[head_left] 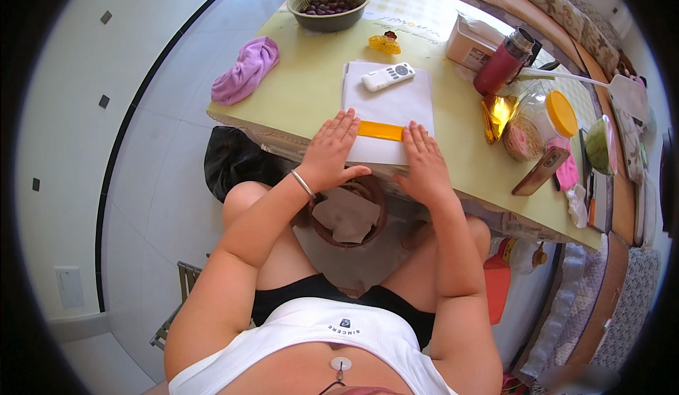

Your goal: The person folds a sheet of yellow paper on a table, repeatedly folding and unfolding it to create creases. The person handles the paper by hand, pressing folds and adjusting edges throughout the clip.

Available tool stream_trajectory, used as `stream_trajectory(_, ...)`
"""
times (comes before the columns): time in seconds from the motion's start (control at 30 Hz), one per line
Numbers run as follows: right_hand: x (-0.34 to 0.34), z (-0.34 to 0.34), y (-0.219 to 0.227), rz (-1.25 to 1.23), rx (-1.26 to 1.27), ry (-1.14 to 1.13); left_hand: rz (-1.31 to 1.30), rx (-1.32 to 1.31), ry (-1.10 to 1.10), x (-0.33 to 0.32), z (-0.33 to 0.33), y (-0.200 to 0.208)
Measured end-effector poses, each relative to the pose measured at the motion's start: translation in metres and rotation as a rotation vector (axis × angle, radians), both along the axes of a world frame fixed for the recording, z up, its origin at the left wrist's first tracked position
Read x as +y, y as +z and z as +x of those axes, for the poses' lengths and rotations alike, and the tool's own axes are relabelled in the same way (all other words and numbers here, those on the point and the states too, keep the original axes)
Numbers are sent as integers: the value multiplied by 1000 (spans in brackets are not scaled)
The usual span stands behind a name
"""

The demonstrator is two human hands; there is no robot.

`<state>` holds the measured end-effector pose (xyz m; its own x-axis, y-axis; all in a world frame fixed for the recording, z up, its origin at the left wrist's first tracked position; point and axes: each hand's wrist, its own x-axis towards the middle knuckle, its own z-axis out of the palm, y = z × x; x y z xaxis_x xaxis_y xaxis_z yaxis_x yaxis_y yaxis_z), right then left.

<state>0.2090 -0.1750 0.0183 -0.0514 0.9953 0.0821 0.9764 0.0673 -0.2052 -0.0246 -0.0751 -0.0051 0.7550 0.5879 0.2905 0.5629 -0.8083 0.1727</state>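
A flat golden-orange strip (381,130), like folded shiny paper, lies across a stack of white paper (385,153) at the table's near edge. My left hand (331,147) lies flat with its fingertips at the strip's left end. At the strip's right end rest the fingers of my right hand (426,165), also stretched out. Both thumbs point inward, over the table's edge, and neither hand grips anything. Just beyond the strip, a white remote control (388,77) sits on the paper.
A basket of dark round fruit (329,6), a purple cloth (246,71) and a yellow hair claw (385,42) lie farther off. On the right are a red flask (498,66), gold foil (500,114), a yellow-lidded jar (527,130) and a phone (541,171). Below stands a bin (348,215).
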Motion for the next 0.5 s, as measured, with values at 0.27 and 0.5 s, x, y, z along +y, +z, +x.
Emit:
stream_trajectory(0.27, -4, 19, 5, 38, 17, -60, -5, 14, 14, 1, 0, 0)
stream_trajectory(0.5, 13, 36, 9, 433, 46, 51, 80, -42, 107, 8, 14, 13)
